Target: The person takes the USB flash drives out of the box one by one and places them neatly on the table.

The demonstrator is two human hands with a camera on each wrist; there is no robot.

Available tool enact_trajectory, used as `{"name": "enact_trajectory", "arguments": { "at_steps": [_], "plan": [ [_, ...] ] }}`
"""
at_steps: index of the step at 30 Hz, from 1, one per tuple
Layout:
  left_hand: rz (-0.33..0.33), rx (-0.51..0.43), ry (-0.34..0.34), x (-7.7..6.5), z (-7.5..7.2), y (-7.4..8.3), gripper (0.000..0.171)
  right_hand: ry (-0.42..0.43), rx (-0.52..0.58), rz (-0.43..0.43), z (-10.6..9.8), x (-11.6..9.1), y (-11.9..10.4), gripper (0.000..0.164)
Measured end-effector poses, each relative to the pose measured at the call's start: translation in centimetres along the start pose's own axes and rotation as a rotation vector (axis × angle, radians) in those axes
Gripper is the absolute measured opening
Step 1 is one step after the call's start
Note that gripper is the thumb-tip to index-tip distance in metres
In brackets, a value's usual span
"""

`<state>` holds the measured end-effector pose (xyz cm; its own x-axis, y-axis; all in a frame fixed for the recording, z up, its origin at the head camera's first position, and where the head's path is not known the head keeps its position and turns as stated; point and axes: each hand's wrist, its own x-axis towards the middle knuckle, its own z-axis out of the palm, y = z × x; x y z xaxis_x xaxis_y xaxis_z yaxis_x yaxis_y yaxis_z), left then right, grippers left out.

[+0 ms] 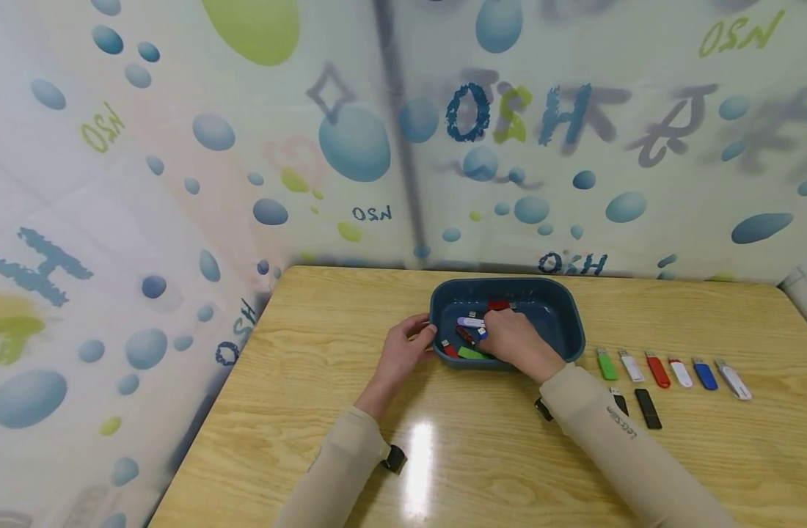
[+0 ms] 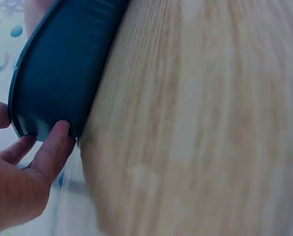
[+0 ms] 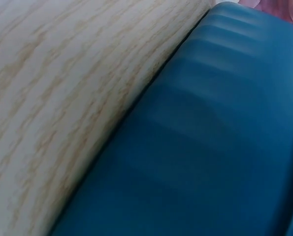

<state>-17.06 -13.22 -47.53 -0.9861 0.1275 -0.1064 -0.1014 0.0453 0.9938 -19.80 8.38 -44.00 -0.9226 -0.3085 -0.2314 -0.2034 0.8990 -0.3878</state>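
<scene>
A dark blue-green plastic bin [image 1: 578, 323] stands on the wooden table [image 1: 311, 352] and holds several USB flash drives. My left hand [image 1: 406, 345] holds the bin's left end, thumb at the rim and fingers [image 2: 52, 147] against the outer wall. Inside the bin, my right hand [image 1: 519, 341] reaches down among the drives, its fingertips hidden, so I cannot tell what they hold. A white-and-purple drive [image 1: 469, 322] and a blue drive [image 1: 483, 334] lie right at its fingers. Red drives [image 1: 449, 350] and a green one [image 1: 471, 353] lie around them.
Right of the bin, several flash drives lie in a row, from a green one [image 1: 606, 364] to a silver-white one [image 1: 734, 380]. In front of them lie a long black drive [image 1: 648, 408] and another black drive [image 1: 618, 400], partly covered by my right sleeve. A patterned curtain [image 1: 351, 220] hangs behind the table.
</scene>
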Motion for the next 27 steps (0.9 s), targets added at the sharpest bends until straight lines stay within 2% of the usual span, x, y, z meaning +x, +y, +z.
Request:
{"name": "enact_trajectory", "arguments": {
  "at_steps": [6,12,16,20,27],
  "plan": [
    [0.002,0.014,0.0,0.0,0.1,0.0,0.043,0.035,0.026,0.001,-0.4,-0.7,0.3,0.019],
    [-0.019,0.077,0.027,0.2,0.1,0.3,0.042,0.097,0.082,-0.008,-1.1,-2.1,0.8,0.022],
    [-0.023,0.093,0.039,0.5,0.1,0.5,0.046,0.139,0.114,-0.002,-1.7,-3.2,1.6,0.013],
    [-0.012,0.101,0.037,1.0,0.2,0.7,0.046,0.187,0.13,0.008,-2.3,-4.6,2.4,0.024],
    [-0.03,0.117,0.022,1.3,0.3,0.9,0.045,0.251,0.147,0.023,-3.9,-7.4,4.3,0.026]
  ]
}}
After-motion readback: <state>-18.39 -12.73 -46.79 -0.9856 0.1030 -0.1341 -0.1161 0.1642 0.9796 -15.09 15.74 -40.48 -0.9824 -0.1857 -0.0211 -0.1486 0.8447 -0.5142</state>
